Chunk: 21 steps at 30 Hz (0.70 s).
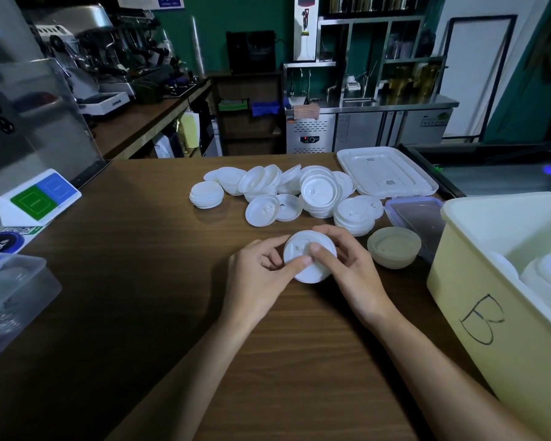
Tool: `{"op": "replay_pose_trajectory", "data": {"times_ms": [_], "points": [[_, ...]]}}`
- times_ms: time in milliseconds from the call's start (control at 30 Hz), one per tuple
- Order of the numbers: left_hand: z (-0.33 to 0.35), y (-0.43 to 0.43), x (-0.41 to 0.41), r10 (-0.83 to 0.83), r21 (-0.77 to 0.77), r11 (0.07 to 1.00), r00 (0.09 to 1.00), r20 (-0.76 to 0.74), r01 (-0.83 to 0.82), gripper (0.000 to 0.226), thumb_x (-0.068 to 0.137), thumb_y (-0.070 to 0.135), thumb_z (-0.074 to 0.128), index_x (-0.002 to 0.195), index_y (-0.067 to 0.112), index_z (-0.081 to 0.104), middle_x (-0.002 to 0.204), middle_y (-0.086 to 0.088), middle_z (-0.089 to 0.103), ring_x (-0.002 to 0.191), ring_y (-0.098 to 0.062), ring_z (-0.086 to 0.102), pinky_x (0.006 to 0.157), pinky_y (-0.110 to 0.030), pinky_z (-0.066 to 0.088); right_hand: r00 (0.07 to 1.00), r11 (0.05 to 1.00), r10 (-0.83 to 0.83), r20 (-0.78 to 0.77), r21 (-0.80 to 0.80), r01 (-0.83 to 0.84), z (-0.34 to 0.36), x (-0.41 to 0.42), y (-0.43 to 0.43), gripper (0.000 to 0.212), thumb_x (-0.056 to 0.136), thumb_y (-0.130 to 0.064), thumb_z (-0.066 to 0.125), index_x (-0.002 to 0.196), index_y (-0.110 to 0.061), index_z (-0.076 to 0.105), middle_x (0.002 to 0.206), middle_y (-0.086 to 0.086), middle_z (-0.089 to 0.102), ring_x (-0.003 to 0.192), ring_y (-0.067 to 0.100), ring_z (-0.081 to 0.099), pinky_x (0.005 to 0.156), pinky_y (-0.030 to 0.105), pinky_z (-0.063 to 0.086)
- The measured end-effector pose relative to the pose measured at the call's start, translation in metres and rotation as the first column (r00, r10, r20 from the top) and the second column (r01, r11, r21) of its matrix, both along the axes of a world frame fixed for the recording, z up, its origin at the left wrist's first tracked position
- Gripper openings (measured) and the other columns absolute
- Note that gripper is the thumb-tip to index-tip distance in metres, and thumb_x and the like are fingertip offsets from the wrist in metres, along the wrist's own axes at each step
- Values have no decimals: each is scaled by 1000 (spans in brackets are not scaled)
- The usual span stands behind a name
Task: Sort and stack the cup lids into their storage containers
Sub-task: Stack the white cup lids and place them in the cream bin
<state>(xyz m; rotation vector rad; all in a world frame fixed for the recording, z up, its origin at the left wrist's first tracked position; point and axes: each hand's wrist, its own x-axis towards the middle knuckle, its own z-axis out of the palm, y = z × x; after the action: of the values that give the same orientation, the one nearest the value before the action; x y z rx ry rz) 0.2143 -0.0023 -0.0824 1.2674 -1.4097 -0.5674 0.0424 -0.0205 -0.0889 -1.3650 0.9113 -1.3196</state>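
A white lid (pixel 297 246) is held just above the wooden counter (pixel 140 281) by both hands, near the middle of the view. It is pinched at its rim by the left hand (pixel 261 275), thumb on top and fingers curled beneath, and gripped from the opposite side by the right hand (pixel 347 268), whose thumb is pressed onto the lid's raised face. Whether one lid or a short nested stack is held cannot be told.

Behind the hands, a loose pile of lids (pixel 299 192) is spread across the counter, some nested in small stacks, some tipped on edge. A beige lid (pixel 394 247) is set apart to the right, just beside the yellow bin (pixel 477 281) marked "B", in which more white lids are already stacked. A clear tub (pixel 13 281) is seen at the left edge.

The lids are judged to be thin moulded plastic: very light, springy rather than stiff, smooth, and easily dented or cracked if squeezed across the face. A hold at the outer rim, with opposing fingers, is likely to be safest. Nested lids may be expected to cling together, so some peeling at the edge could be needed. Tall stacks are likely to slide if tilted.
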Motion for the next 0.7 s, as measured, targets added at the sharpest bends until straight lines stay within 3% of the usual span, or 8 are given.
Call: {"op": "replay_pose_trajectory", "data": {"times_ms": [100, 267, 467, 567, 633, 700], "points": [[-3, -3, 0, -17, -50, 999, 999, -48, 15, 39, 79, 29, 90, 117, 27, 80, 82, 2, 63, 69, -11, 62, 70, -26, 58, 1000, 1000, -1, 4, -14, 1, 0, 0, 0, 35, 92, -28, 73, 125, -15, 68, 122, 1, 75, 114, 12, 70, 97, 21, 52], [-4, -5, 4, -92, -82, 993, 990, -106, 83, 34, 87, 16, 84, 120, 17, 79, 97, 3, 67, 81, -8, 66, 81, -24, 58, 1000, 1000, 6, -6, -27, -7, -1, -2, -1, 27, 98, -22, 73, 124, -15, 69, 122, -1, 74, 116, 12, 69, 98, 21, 52], [-5, -6, 5, -9, -220, 975, 996, 86, 28, 33, 86, 19, 85, 118, 18, 80, 95, 8, 67, 79, -15, 66, 74, -30, 59, 1000, 999, -1, -4, -36, 1, -2, -2, -1, 20, 102, -11, 67, 121, -11, 70, 119, 0, 76, 111, 8, 69, 93, 18, 51], [-10, -11, 10, -126, 2, 992, 989, -78, 126, 41, 88, 35, 81, 127, 25, 75, 114, 13, 69, 107, -12, 70, 96, -41, 59, 1000, 999, -10, 6, -32, 11, -3, -1, -2, 21, 100, -12, 69, 121, -12, 71, 120, 0, 77, 114, 11, 70, 94, 20, 51], [-10, -12, 12, -245, 163, 947, 951, -190, 276, 53, 90, 47, 78, 138, 28, 67, 133, 11, 69, 128, -10, 63, 111, -45, 51, 999, 999, -23, 26, -32, 24, -3, -2, -3, 21, 101, -13, 69, 122, -13, 72, 121, 2, 76, 115, 13, 70, 96, 22, 51], [-8, -10, 11, -320, 221, 894, 902, -291, 389, 54, 93, 46, 75, 140, 24, 64, 134, 5, 71, 131, -16, 63, 110, -50, 52, 998, 999, -18, 53, -25, 19, -4, -2, -4, 23, 101, -18, 70, 124, -14, 72, 123, 3, 76, 118, 15, 69, 98, 25, 52]]}}
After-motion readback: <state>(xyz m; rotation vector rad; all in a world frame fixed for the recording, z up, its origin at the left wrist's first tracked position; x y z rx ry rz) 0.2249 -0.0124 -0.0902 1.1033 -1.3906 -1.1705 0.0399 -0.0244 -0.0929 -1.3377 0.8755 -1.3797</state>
